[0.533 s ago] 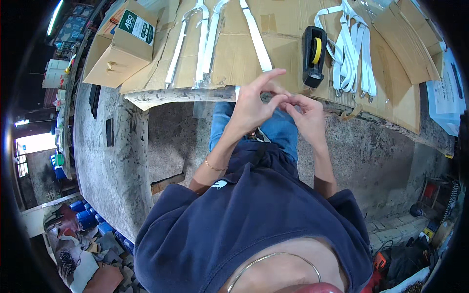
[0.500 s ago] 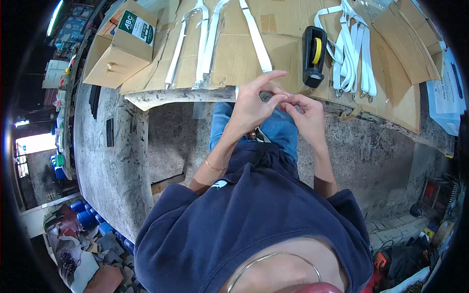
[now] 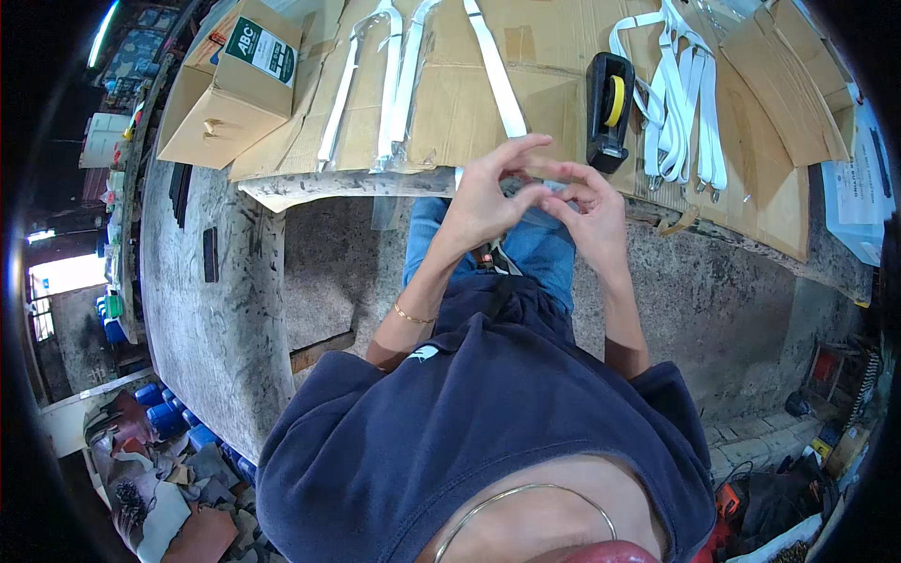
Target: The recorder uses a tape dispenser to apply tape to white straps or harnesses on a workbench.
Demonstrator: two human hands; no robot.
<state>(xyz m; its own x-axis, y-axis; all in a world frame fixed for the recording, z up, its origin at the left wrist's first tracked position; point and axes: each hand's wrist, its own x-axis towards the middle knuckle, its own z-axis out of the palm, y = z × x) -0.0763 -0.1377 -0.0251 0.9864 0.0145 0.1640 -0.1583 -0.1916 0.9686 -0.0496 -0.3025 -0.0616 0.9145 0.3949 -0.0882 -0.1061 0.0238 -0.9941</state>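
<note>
My left hand (image 3: 488, 194) and my right hand (image 3: 593, 208) meet above the near edge of the table, fingers bent and fingertips together. Thumbs and fingers are pinched, but what they hold is too small or hidden; a clear, shiny film seems to show around them. Just beyond the hands lies a white strap (image 3: 496, 70), its near end running down behind my left hand. To its left, white suspenders (image 3: 392, 84) lie in clear plastic sleeves that overhang the edge. Beyond my right hand stands a black tape dispenser (image 3: 608, 113) with a yellow core.
A bundle of white suspenders (image 3: 678, 103) with metal clips lies right of the dispenser. Open cardboard boxes stand at the left (image 3: 230, 89) and right (image 3: 784, 84). Flat cardboard (image 3: 544, 38) covers the table. A clear plastic container (image 3: 856, 202) is at the far right.
My right hand's fingers have lifted and arched over toward my left fingertips. My left hand has barely moved. The view has shifted slightly.
</note>
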